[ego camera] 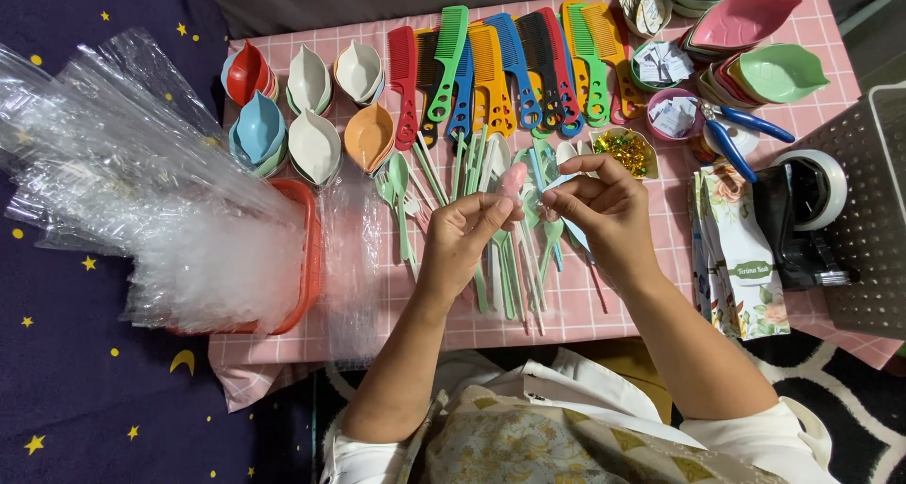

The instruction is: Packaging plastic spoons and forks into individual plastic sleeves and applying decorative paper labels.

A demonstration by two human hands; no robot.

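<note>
Head view, looking down on a low table covered with a pink checked cloth [604, 314]. The left hand [462, 239] is closed around a pale pink plastic spoon [512, 182], whose bowl stands up above the curled fingers. The right hand [604, 210] is held just beside it, thumb and forefinger pinched on a thin light blue plastic strip [559, 180]; what the strip is cannot be told. Both hands are raised over a loose spread of pastel green and white plastic spoons and chopsticks [505, 267] lying on the cloth.

Behind the hands, a fanned row of plastic combs in red, green, blue, yellow and black [505, 69] is laid out. To the left of the combs, small leaf-shaped plastic dishes in white, orange, blue and red [316, 116] are stacked in groups. At the far left, an orange plastic basket [307, 258] is filled with a bundle of clear plastic bags [151, 182]. To the right, blue-handled pliers [736, 130] lie near a black tape dispenser holding a roll of clear tape [812, 210], with flat floral paper pouches [741, 258] just beside it and larger leaf-shaped plates in pink and green [755, 50] stacked at the far corner.
</note>
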